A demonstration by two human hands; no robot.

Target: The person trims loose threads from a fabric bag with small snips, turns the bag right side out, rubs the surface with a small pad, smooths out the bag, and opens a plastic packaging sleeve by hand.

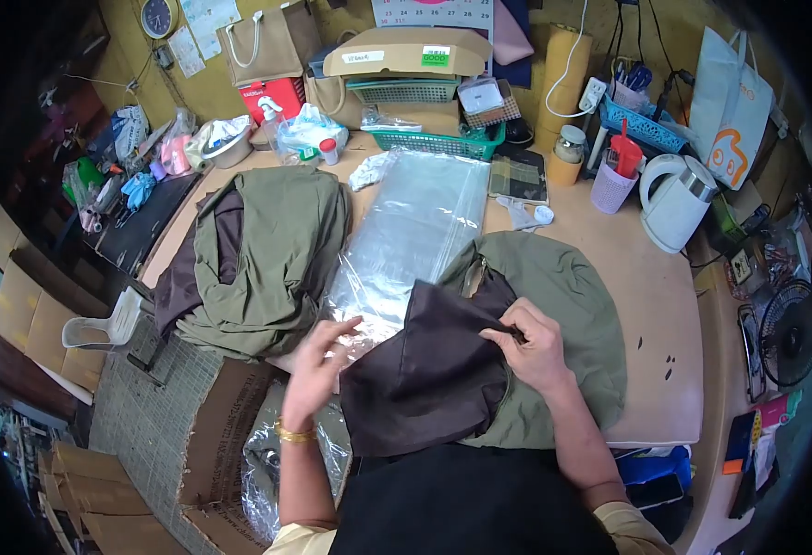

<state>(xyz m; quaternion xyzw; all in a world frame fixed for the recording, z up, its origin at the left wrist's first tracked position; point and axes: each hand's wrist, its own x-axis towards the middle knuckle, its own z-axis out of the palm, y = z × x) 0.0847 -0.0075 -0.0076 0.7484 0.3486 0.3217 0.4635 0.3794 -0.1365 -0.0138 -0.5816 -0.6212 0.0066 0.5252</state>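
Observation:
Dark brown cloth hangs over the front table edge before me, lying against a rounded olive-green fabric piece; whether they are sewn together I cannot tell. My right hand pinches the brown cloth at its upper right edge. To the left, my left hand is raised beside the cloth with its fingers apart and nothing visible in them. Between the fabrics lies a stack of clear plastic bags, partly covered by the brown cloth. A pile of folded olive and brown fabric rests on the table's left side.
Below the table at left stands an open cardboard box with plastic-wrapped contents. An electric kettle and a lilac cup stand at the right. Green baskets line the back, and a fan is far right.

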